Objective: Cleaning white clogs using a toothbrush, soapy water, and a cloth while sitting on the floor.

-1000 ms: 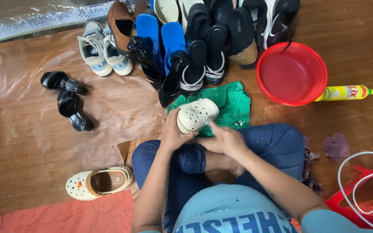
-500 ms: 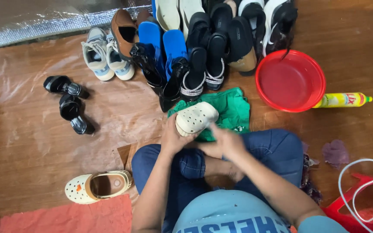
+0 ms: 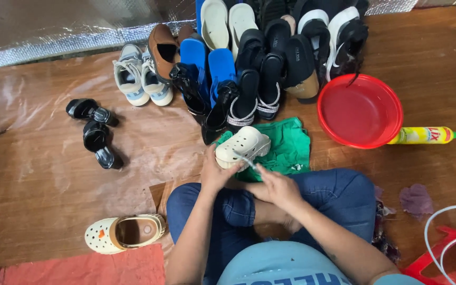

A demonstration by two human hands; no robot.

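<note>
1. White clog (image 3: pixel 243 145), at frame centre, sits gripped sole-up in the left hand (image 3: pixel 215 171), fingers curled round its heel end.
2. Right hand (image 3: pixel 275 184) pinches a thin brush (image 3: pixel 248 160), its tip touching the clog's side.
3. Green cloth (image 3: pixel 286 148) lies under the clog, over the knees.
4. Matching clog (image 3: pixel 125 232) lies untouched at lower left, so by my judgement one of the pair remains.
5. Red basin (image 3: pixel 360 111) and yellow bottle (image 3: pixel 423 135) stand at right.
</note>
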